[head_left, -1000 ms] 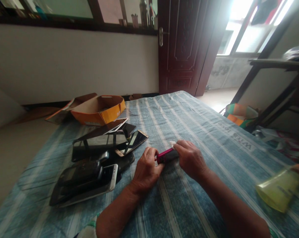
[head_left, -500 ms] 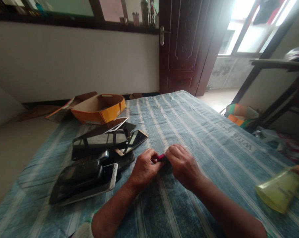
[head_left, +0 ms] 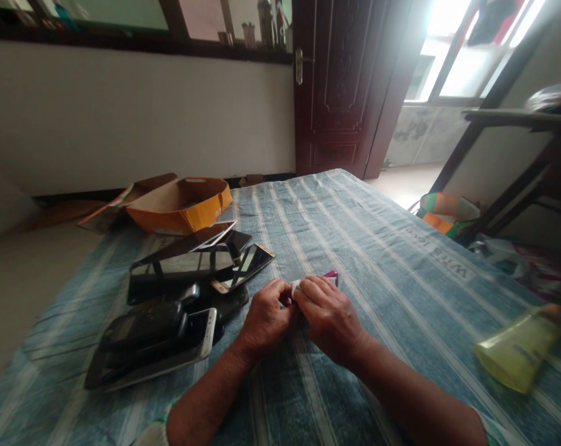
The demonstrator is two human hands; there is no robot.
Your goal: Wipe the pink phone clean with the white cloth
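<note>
My left hand (head_left: pixel 268 313) is closed at the near end of a small pink object (head_left: pixel 331 275), whose kind I cannot make out. Its far tip shows beyond my right hand (head_left: pixel 330 317), and the rest is covered by my fingers. That right hand is closed over a white tissue or cloth (head_left: pixel 295 285) pressed around the object. To the left of my hands lies a gold-framed smartphone (head_left: pixel 243 269). Beside it are a dark glossy-screened device (head_left: pixel 182 272), a black device (head_left: pixel 152 325) and a white-edged phone (head_left: pixel 208 334), stacked and overlapping.
A striped blue cloth (head_left: pixel 382 297) covers the surface. An open orange cardboard box (head_left: pixel 206 209) stands at the back left. A translucent yellow pouch or container (head_left: pixel 515 353) lies at the right. Beyond are a dark red door (head_left: pixel 343 93) and a dark shelf frame (head_left: pixel 503 118).
My right hand has moved left along the pink object with the white tissue or cloth, right up against my left hand. The pink tip now sticks out past its far side.
</note>
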